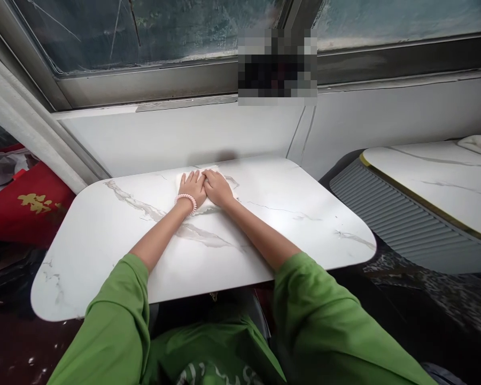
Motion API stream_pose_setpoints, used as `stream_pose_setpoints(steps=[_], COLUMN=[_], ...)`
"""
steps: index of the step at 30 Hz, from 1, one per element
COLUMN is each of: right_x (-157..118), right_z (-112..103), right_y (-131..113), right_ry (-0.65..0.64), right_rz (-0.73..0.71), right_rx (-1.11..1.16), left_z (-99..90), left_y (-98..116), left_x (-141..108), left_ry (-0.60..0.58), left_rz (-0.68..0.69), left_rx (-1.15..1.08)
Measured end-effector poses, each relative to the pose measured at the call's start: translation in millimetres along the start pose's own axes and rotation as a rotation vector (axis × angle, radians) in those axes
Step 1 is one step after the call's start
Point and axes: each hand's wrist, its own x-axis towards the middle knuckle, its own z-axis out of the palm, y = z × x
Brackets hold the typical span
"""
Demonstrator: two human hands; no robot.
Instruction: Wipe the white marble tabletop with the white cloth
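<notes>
Looks smooth, glossy and marble-like on the bench [324,214]; shows as dull metal on the window frame [152,83], matt cloth on the sleeves [116,305], ribbed on the grey panel [409,224].

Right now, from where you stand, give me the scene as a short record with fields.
left hand: palm down on the white cloth, fingers spread, coiled band at the wrist
right hand: on the cloth, against the left hand; its grip is unclear
cloth: lying on the veined white table, partly hidden by both hands
right side: second veined table, with a patterned cloth at its far edge
left side: red bag with gold marking
</notes>
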Motion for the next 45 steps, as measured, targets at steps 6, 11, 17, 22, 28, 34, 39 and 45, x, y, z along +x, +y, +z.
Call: stream_pose_setpoints(steps=[6,11,17,22,28,34,39,45], right_x=[-89,-165,-199,-189,-140,-45,19,45], right_z=[-35,-63,-78,-79,-63,-39,-25,-17], right_y=[-13,-36,-39,-27,2,48,77,94], right_ry=[0.001,0.016,-0.020,-0.104,-0.123,-0.111,-0.064,-0.041], right_rz=[0.010,0.014,-0.017,-0.009,-0.009,-0.031,-0.061,-0.086], right_rx=[-0.025,-0.060,-0.078,-0.076,-0.059,-0.082,-0.049,-0.021], left_z=[-5.0,-12.7,-21.2,-23.4,-16.7,1.6,13.1,21.9], left_y=[51,88,102,97,85,61,41,30], left_x=[-70,-132,-158,-147,-98,-4,60,90], left_ry=[-0.031,-0.079,-0.141,-0.164,-0.163,-0.088,-0.060,0.002], left_rz=[0.088,0.173,0.294,0.324,0.259,0.149,0.113,0.099], left_rx=[-0.005,-0.019,-0.001,-0.011,-0.003,-0.039,-0.037,-0.037])
